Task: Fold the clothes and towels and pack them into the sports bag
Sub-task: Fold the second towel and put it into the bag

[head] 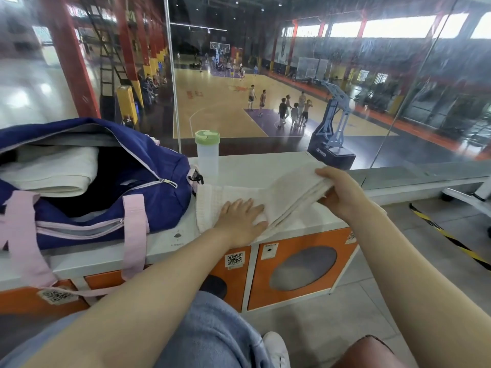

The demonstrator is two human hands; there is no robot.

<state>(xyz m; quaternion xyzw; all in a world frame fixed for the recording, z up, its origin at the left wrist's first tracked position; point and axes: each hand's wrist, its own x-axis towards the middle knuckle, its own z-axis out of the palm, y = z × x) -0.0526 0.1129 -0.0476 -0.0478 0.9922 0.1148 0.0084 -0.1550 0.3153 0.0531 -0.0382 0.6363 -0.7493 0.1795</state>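
A white waffle-textured towel (281, 196) lies on the white locker top (252, 163), right of the bag. My left hand (240, 220) presses flat on the towel's near left part, fingers straight. My right hand (338, 191) grips the towel's right end and holds it raised off the surface, partly turned toward the left. The navy sports bag (148, 166) with pink straps stands open at the left. A folded white cloth (53, 168) lies inside it, beside something dark.
A translucent bottle with a green lid (207, 152) stands just behind the towel, next to the bag's end. A glass wall rises behind the locker top, with a basketball court beyond. Orange locker doors (297, 269) face my knees. Tiled floor lies to the right.
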